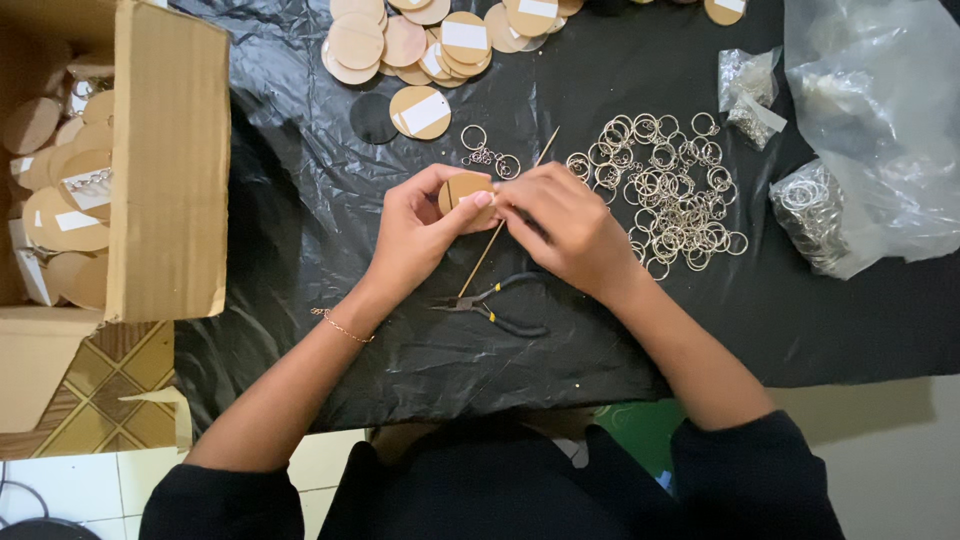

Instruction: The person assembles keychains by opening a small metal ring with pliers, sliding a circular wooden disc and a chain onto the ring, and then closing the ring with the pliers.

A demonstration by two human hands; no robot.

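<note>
The black sheet (300, 220) over the table is thin plastic — glossy and creased. The round discs (400, 40) at twelve o'clock look like matt, smooth wood with white paper labels, while the rings (670, 190) at two o'clock are shiny metal — beside clear plastic bags (870, 110); the box (165, 160) at nine o'clock is matt brown cardboard.

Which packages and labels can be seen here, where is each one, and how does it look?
Cardboard box: left edge, brown, open, holding wooden discs.
Large plastic bag: top right, clear, crumpled.
Ring bag: right, under the large bag, clear, full of metal rings.
Small bag: upper right, clear, holding small metal parts.
White labels: rectangular stickers on round wooden discs at top centre.
Left hand and right hand: centre, together holding one disc.
</note>
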